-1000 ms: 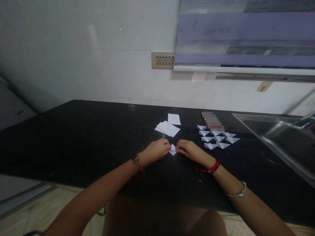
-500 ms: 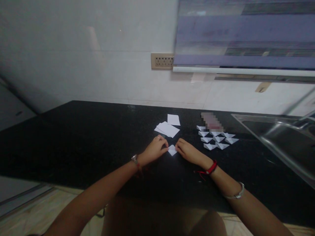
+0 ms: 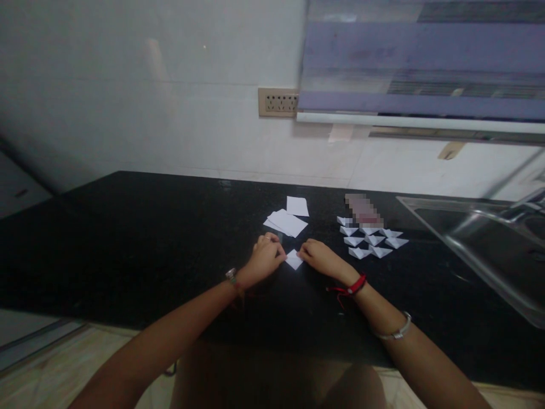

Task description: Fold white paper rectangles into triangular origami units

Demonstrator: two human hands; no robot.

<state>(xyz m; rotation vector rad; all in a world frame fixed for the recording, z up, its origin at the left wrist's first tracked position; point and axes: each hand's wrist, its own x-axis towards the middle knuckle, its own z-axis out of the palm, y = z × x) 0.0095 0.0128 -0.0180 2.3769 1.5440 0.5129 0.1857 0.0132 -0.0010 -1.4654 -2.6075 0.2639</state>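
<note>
A small folded white paper piece (image 3: 293, 259) lies on the black countertop (image 3: 128, 238) between my hands. My left hand (image 3: 264, 257) pinches its left edge with curled fingers. From the other side, my right hand (image 3: 318, 257) presses its fingertips on the piece's right edge. Just beyond my hands sits a loose stack of flat white paper slips (image 3: 286, 221). To the right, several finished folded paper triangles (image 3: 371, 241) lie in rows.
A blurred-out object (image 3: 361, 209) lies behind the triangles. A steel sink (image 3: 481, 238) with a tap is set in the counter at the right. A wall socket (image 3: 277, 102) and a window blind (image 3: 421, 62) are on the tiled wall behind.
Both hands and the small paper have shifted slightly left and away along the counter. The paper now lies flatter between the fingertips.
</note>
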